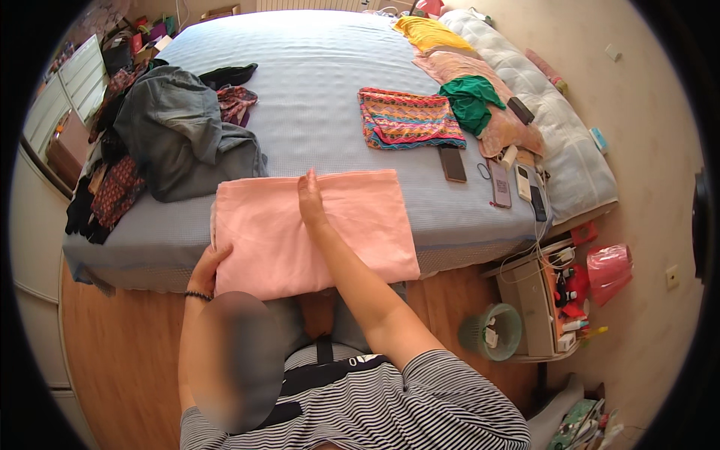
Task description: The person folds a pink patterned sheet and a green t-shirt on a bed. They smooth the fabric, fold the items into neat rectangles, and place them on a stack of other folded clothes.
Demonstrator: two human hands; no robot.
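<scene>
Striped shirt [375,411] fronts pink cloth [274,240], left grip [209,266] clasping its edge, right grip [310,201] uncurled atop, denim garment [172,124] nearby.

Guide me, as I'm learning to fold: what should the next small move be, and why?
Probably fold the pink cloth rightward from its left edge: the left hand holds that edge, while the right hand rests near the middle, a likely crease line.

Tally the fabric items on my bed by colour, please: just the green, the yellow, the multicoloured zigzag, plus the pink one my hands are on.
Green cloth: 1
Yellow fabric: 1
Multicoloured zigzag cloth: 1
Pink cloth, touched by both hands: 1
Total: 4
</scene>
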